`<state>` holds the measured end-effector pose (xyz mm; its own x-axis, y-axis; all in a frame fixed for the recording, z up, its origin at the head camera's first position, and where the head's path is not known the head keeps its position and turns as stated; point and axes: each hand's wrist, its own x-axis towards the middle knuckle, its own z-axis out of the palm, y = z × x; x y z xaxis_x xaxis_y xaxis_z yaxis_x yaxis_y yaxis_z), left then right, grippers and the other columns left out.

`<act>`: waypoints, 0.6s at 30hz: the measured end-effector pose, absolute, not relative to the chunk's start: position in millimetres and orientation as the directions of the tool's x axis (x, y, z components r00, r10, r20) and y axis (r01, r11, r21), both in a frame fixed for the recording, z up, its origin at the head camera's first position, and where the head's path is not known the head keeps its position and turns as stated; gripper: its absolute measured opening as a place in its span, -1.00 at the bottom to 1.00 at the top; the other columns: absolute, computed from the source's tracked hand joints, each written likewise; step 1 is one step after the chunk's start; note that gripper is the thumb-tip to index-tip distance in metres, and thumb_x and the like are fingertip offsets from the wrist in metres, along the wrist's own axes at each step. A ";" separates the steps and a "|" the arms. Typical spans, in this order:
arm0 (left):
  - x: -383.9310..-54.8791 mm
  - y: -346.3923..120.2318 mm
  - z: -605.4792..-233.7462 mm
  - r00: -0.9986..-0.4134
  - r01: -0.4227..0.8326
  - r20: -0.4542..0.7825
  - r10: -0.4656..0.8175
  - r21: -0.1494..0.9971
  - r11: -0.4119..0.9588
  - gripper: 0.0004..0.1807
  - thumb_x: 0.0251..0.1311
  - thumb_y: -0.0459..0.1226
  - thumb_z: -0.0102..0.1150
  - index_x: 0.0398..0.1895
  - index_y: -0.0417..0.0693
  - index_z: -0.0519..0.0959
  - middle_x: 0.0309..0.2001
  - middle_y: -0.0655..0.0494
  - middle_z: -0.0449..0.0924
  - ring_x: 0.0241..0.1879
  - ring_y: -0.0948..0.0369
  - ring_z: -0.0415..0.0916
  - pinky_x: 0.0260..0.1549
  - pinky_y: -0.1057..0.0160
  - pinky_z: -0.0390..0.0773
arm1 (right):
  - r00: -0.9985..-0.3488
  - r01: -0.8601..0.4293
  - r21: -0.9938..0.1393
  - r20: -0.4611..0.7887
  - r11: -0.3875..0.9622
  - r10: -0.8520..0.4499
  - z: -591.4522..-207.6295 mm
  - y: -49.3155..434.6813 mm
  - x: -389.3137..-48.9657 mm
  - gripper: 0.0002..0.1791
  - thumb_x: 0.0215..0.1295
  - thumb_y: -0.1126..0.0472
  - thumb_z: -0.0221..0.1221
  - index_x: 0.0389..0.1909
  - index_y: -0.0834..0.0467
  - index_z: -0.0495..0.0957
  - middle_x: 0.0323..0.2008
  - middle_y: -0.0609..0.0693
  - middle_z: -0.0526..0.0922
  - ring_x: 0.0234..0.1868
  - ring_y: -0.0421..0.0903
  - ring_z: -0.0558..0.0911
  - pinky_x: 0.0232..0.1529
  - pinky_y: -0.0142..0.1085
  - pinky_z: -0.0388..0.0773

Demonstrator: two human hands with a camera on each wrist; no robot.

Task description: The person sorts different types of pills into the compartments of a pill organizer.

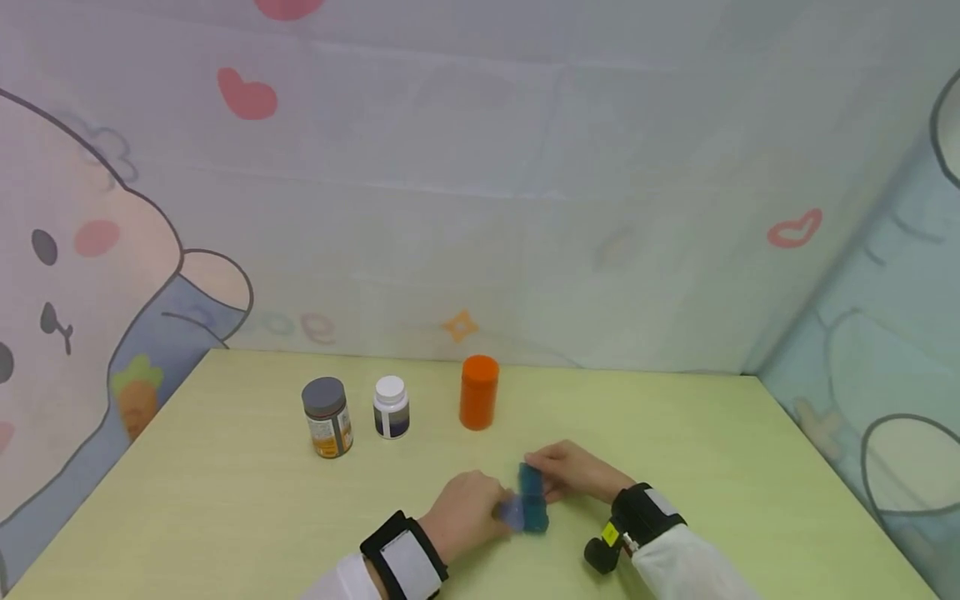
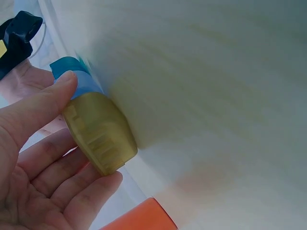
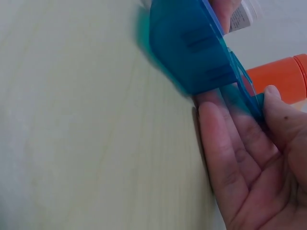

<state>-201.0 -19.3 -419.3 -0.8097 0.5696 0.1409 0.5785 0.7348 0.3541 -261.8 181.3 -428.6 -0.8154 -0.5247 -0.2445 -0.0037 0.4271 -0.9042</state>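
A small translucent pill box (image 1: pixel 535 517) is held between the two hands, low over the table. Its sections show teal, blue and gold in the left wrist view, with the gold section (image 2: pixel 100 132) nearest the camera. My left hand (image 1: pixel 465 512) grips it from the left, thumb on the blue section (image 2: pixel 86 82). From the other side my right hand (image 1: pixel 573 471) pinches a raised teal lid (image 3: pixel 249 98) between thumb and fingers. The teal body (image 3: pixel 192 48) lies just beyond those fingertips. What the sections contain is hidden.
An orange bottle (image 1: pixel 478 393) stands behind the hands. Farther left are a white bottle (image 1: pixel 392 408) and a brown jar with a grey lid (image 1: pixel 327 418). The pale table (image 1: pixel 660 417) ends at a printed cloth backdrop (image 1: pixel 525 250).
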 end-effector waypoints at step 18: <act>-199.2 -19.0 -418.2 -0.820 0.563 0.136 0.556 0.362 0.743 -0.61 -0.21 -0.16 0.42 -0.23 -0.09 0.67 -0.36 0.16 0.66 -0.49 0.39 0.45 -0.47 0.46 0.38 | -0.838 0.001 -0.891 -0.248 0.453 -0.486 -425.3 180.5 -260.9 -0.58 0.34 0.03 -0.02 -0.28 0.37 0.51 -0.60 -0.04 0.50 -0.55 -0.17 0.53 -0.37 -0.21 0.58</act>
